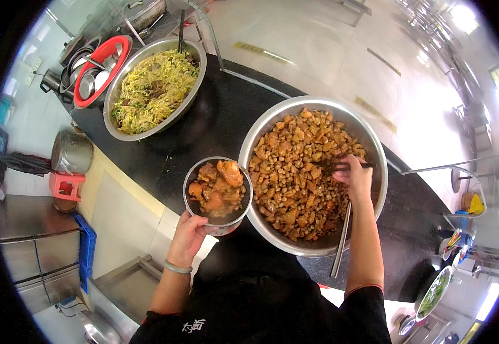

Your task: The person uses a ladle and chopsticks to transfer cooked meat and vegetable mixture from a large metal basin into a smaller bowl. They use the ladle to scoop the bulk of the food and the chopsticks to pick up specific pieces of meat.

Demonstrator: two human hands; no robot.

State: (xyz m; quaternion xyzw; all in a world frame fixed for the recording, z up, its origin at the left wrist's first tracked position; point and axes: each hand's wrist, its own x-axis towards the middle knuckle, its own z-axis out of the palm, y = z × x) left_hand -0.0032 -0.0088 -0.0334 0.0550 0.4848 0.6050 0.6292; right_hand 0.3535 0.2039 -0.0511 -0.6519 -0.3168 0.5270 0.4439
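My left hand (189, 235) grips the lower side of a small round metal bowl (228, 224). Chunks of browned, glazed meat (215, 193) and some sauce lie in it. Its rim meets or overlaps the left rim of a large stainless steel basin (314, 102), which is filled with a brown stew of meat chunks and peanut-like beans (301, 172). Over the right part of the stew, my right hand (353, 177) holds dark chopsticks (367, 165), their tips blurred near the food. Below that hand, the metal handle (341, 245) of a serving utensil leans across the basin's near rim.
A second steel basin (202, 64) of bean sprouts stands farther left on the black counter (223, 116). Beside it, a red-rimmed tub (79, 88) holds metal ware. A clear guard with a metal frame (258, 84) runs along the far edge. Greens fill a bowl (434, 292) at right.
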